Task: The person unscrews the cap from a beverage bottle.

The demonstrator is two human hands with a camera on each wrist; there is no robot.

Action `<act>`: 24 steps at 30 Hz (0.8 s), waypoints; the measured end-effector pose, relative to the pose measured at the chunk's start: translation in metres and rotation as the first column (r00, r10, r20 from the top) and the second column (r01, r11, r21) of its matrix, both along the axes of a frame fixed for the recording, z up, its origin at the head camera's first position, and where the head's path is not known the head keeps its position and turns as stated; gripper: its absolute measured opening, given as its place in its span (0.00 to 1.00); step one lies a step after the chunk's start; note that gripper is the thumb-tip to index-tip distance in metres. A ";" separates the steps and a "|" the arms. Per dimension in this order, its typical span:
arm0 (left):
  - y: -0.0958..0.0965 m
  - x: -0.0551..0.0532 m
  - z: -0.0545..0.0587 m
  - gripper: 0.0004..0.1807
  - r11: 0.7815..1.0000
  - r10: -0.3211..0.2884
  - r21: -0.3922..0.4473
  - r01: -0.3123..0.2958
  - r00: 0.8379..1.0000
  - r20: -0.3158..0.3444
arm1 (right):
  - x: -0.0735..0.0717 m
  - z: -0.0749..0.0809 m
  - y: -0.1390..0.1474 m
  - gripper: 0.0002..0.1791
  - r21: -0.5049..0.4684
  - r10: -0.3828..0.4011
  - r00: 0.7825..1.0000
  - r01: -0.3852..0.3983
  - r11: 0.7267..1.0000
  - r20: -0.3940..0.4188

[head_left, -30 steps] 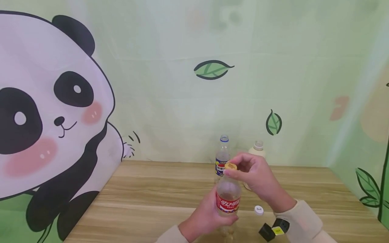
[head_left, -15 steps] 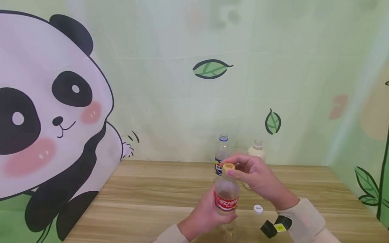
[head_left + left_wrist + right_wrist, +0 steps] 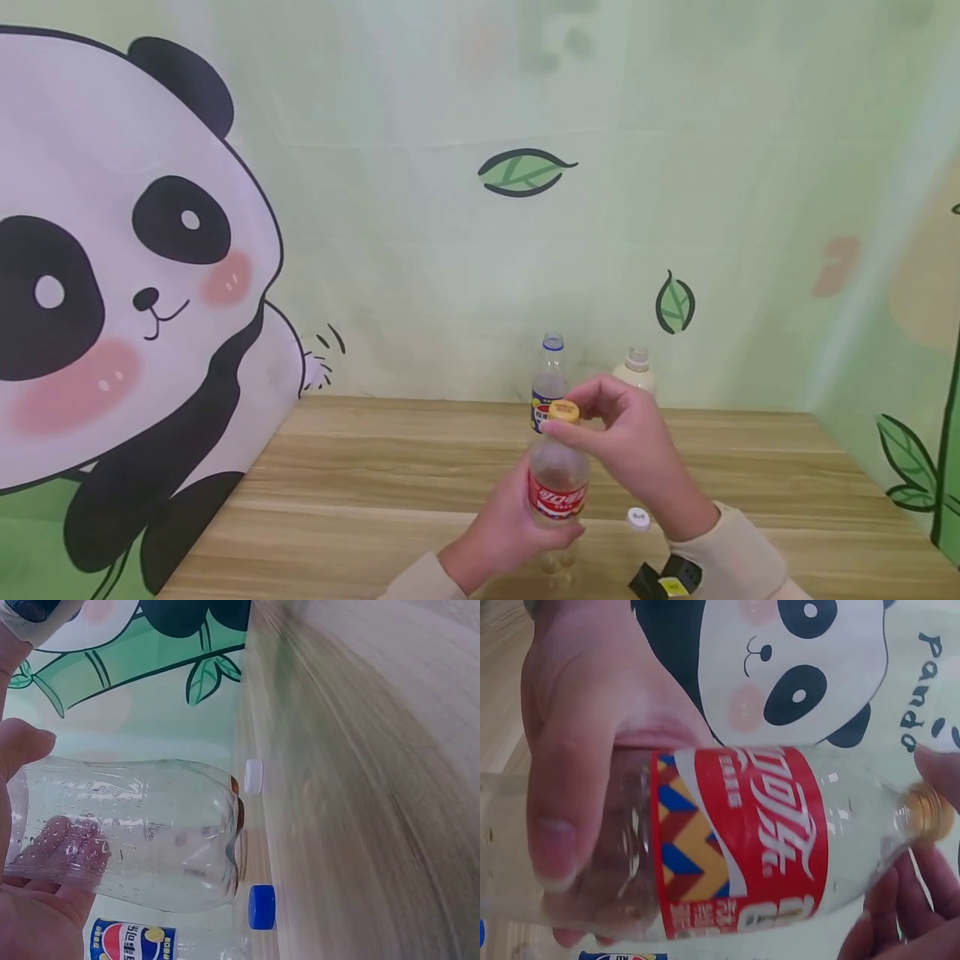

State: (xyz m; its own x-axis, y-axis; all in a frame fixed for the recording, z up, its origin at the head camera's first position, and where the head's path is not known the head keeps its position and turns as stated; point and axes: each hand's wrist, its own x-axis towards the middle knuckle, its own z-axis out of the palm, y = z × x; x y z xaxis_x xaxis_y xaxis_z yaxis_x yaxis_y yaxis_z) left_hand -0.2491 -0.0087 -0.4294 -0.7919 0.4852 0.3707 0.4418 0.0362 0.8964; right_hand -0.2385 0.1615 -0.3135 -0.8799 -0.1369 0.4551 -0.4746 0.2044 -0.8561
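Gripped round its lower part by my left hand (image 3: 498, 529), a clear plastic soda bottle (image 3: 558, 492) with a red label stands roughly upright above the table. My right hand (image 3: 633, 437) pinches the yellow screw cap (image 3: 564, 410) at the bottle's neck between thumb and fingers. In the right wrist view the cap (image 3: 928, 813) sits on the bottle's mouth. Droplets cling inside the bottle's bare lower part (image 3: 142, 832) in the left wrist view, and no drink shows in it there.
Behind the hands stand a capless blue-labelled bottle (image 3: 551, 375) and a cream-coloured capless bottle (image 3: 636, 373), partly hidden by my right hand. A white cap (image 3: 638, 519) and a blue cap (image 3: 262, 907) lie on the wooden table (image 3: 360, 475). A panda-printed cloth (image 3: 420, 275) hangs behind.
My right hand has turned a little about the cap, its thumb shifting left and its wrist lower. My left hand keeps holding the bottle, which has moved slightly left.
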 end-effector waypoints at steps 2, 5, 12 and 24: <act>0.000 0.000 0.000 0.42 1.000 -0.001 -0.001 0.001 1.000 -0.001 | 0.003 0.001 -0.004 0.17 -0.015 -0.046 0.999 0.046 0.999 0.001; 0.000 -0.001 0.000 0.41 1.000 -0.005 0.000 0.005 1.000 -0.013 | 0.006 0.002 -0.009 0.17 -0.031 -0.099 0.995 0.099 0.995 -0.011; 0.000 -0.001 0.001 0.42 1.000 -0.023 0.006 0.023 1.000 -0.006 | 0.007 0.002 -0.011 0.16 -0.056 -0.128 0.991 0.127 0.990 -0.024; -0.002 -0.002 0.003 0.47 0.999 -0.031 -0.010 0.032 0.999 0.014 | 0.001 0.003 -0.003 0.12 0.019 -0.021 1.000 0.020 1.000 0.021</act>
State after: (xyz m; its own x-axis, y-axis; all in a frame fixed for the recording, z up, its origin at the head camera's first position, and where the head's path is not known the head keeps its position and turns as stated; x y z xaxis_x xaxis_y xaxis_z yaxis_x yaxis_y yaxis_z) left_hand -0.2516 -0.0105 -0.4262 -0.7811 0.5139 0.3546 0.4305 0.0320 0.9020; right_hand -0.2373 0.1587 -0.3105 -0.8919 -0.1274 0.4339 -0.4521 0.2303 -0.8617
